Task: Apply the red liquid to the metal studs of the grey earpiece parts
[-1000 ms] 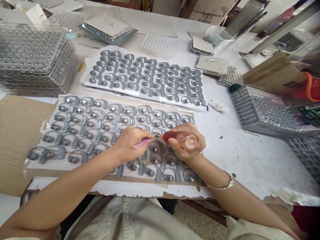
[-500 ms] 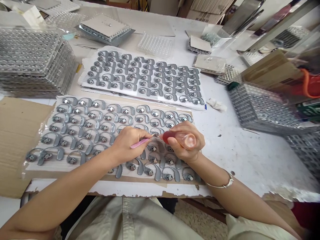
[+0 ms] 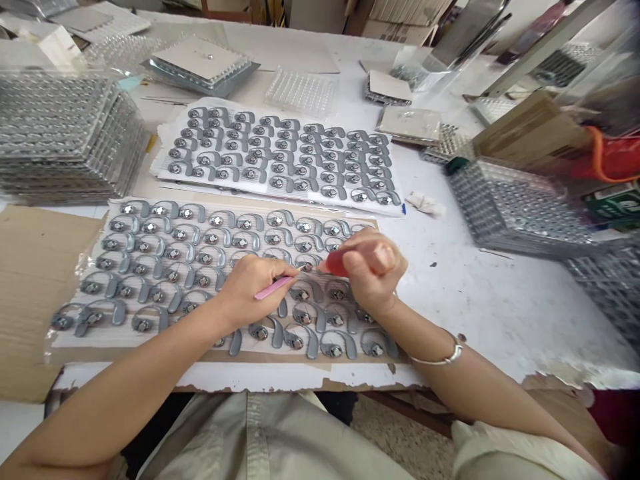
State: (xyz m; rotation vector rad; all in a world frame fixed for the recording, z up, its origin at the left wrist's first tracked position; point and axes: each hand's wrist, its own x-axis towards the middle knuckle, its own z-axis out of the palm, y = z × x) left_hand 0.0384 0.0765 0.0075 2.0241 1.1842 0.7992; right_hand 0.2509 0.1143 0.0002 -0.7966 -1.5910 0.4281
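My left hand [image 3: 253, 283] is closed on a slim pink tool, apparently tweezers [image 3: 271, 289], its tip pointing right. My right hand [image 3: 377, 283] wraps round a translucent red squeeze bottle [image 3: 345, 261] whose narrow nozzle points left. Both tips meet at one small grey hook-shaped piece with a round shiny metallic part [image 3: 306, 266]. It lies among rows of similar pieces on a white ribbed sheet [image 3: 113, 341] right below my hands. My fingers and wrists cover some of the pieces.
A second sheet of grey hook pieces [image 3: 280, 150] lies behind. Stacked clear trays [image 3: 65, 140] stand at the left, and more trays [image 3: 515, 207] at the right beside a cardboard box [image 3: 530, 130]. Brown cardboard [image 3: 40, 300] lies at the near left. Crumpled tissue [image 3: 425, 203] sits on the right.
The red bottle has tilted, and its nozzle now shows more clearly beside the piece. My left hand has barely moved. The whole view has shifted slightly.
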